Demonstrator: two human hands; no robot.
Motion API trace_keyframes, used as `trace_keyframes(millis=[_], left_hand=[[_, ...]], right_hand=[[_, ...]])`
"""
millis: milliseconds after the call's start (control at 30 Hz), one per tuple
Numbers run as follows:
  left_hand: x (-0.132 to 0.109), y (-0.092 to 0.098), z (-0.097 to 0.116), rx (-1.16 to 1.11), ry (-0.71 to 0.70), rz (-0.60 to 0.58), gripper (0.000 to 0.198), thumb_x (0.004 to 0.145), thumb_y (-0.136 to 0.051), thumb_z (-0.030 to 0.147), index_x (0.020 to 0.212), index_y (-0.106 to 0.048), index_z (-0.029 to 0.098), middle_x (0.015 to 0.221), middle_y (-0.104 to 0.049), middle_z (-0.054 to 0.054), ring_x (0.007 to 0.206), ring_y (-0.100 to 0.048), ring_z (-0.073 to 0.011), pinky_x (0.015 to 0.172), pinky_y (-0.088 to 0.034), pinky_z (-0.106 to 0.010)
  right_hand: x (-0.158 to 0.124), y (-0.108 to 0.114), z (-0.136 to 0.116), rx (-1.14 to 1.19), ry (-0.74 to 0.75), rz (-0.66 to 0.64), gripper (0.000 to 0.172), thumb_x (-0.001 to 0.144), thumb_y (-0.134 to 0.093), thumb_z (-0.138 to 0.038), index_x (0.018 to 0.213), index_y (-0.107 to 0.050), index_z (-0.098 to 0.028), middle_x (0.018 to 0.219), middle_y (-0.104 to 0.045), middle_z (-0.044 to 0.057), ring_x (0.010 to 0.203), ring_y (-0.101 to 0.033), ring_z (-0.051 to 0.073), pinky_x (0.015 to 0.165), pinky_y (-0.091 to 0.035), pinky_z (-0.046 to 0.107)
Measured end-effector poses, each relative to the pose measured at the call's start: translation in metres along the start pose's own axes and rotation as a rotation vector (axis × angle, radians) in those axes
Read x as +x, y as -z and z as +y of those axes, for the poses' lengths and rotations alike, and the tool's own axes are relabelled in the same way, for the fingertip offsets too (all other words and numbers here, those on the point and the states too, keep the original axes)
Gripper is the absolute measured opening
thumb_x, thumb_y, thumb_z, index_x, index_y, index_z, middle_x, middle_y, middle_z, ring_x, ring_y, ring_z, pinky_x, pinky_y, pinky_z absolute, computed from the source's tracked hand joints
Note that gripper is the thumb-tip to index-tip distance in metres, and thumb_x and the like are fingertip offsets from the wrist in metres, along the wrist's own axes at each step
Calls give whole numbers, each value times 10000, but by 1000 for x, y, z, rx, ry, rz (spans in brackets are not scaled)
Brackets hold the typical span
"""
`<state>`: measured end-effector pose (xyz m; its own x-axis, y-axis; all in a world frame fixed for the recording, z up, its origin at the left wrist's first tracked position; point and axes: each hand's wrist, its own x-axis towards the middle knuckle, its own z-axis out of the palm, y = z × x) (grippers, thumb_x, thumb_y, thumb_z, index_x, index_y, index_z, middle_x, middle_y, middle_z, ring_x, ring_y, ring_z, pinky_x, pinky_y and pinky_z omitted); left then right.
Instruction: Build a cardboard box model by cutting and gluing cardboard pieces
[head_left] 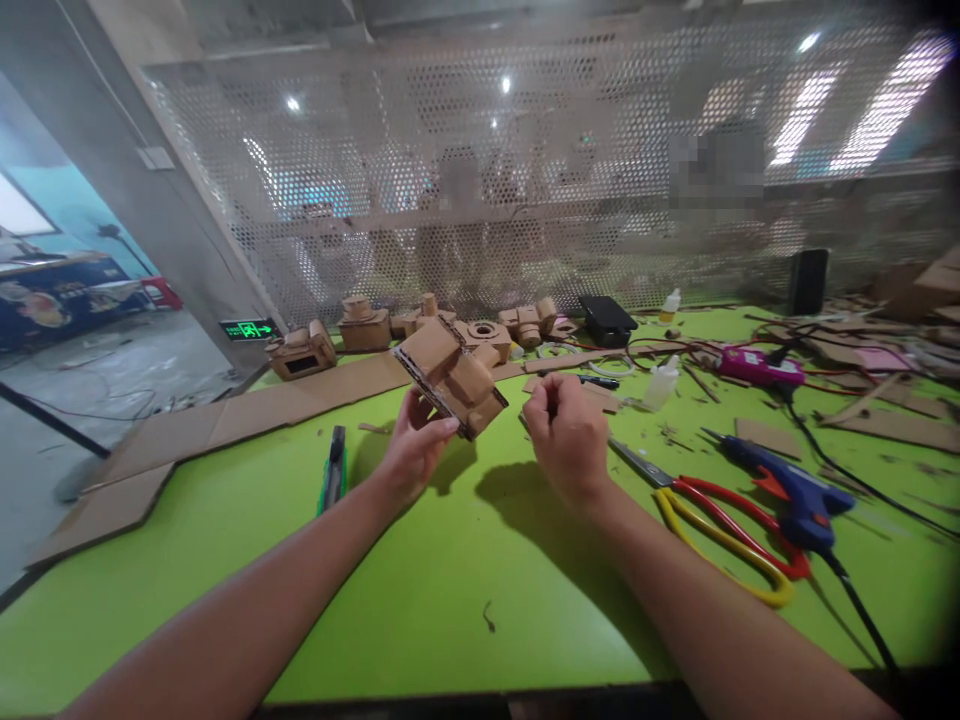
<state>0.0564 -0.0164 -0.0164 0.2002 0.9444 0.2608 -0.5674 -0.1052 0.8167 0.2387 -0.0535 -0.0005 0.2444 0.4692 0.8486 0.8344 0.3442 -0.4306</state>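
My left hand (421, 446) grips a small cardboard model (457, 378) by its lower edge, thumb in front. The model is tilted above the table, with a boxy body, a raised block and rough dark cut edges. To its right my right hand (564, 436) is curled closed, apart from the model; whatever its fingers may hold is hidden. Just beside that hand lie large scissors (720, 520) with one red and one yellow handle. A green utility knife (334, 468) rests on the table left of my left hand.
Several cardboard models (365, 325) line the back of the green table (420, 640). At right are a blue glue gun (787, 485) with its cord, a dropper bottle (661, 383), a magenta power strip (757, 366) and cardboard scraps. A perforated metal screen (465, 180) stands behind.
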Motion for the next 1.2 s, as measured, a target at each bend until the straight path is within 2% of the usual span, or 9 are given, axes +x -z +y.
trace_keyframes(millis=[133,267,333,433,600,767,1000,1200], left_hand=[[2,1,-1,-8,-8,22,766,594,-820,148,1269,-509,337,1183,-687,-9,1094,-634,-221,964,-505,-394],[2,1,-3,-17,-13,29,797,604,-814,143,1303,-485,340,1194,-690,-10,1042,-653,-205,966,-509,-389],[2,1,-3,-5,-20,18,784,619,-808,139,1302,-479,339,1173,-694,-1,1041,-655,-197,992,-496,-394],[0,0,-3,13,-34,-18,733,637,-805,141,1270,-487,328,1135,-697,7,1050,-652,-195,1009,-486,-400],[-4,-1,-1,68,-34,-48,590,655,-815,139,1149,-532,294,1185,-664,-6,1070,-642,-204,958,-510,-381],[-5,0,0,150,-94,-56,582,655,-839,154,1133,-536,291,1246,-622,-21,1092,-630,-208,937,-516,-357],[-7,1,0,190,-73,-111,605,675,-839,164,1169,-520,306,1258,-599,-18,1102,-616,-204,919,-525,-345],[-4,3,-4,130,-61,-86,606,683,-816,153,1192,-530,315,1261,-627,-8,1146,-605,-211,973,-498,-365]], right_hand=[[4,3,3,85,-69,36,190,980,-420,-279,856,-538,-198,621,-525,-22,532,-489,142,555,-373,254],[1,2,2,166,57,-118,248,1010,-368,-251,911,-583,-181,682,-612,15,562,-546,147,566,-401,256],[-3,0,0,183,126,-204,197,980,-446,-252,918,-619,-181,721,-656,22,573,-570,138,568,-417,245],[-7,-2,-4,181,164,-265,135,932,-558,-258,937,-664,-176,725,-688,19,576,-597,130,564,-427,233],[-11,-6,-3,68,139,-301,197,971,-539,-298,961,-696,-180,711,-730,22,586,-651,145,568,-423,241],[-11,-8,2,-11,161,-293,235,976,-489,-292,945,-689,-173,683,-732,26,572,-659,160,529,-367,252],[-8,-8,5,-92,218,-263,198,925,-496,-266,832,-646,-176,616,-700,18,462,-576,137,492,-262,264],[1,0,7,-83,147,-172,184,929,-461,-254,861,-611,-173,626,-663,16,485,-551,130,500,-305,251]])
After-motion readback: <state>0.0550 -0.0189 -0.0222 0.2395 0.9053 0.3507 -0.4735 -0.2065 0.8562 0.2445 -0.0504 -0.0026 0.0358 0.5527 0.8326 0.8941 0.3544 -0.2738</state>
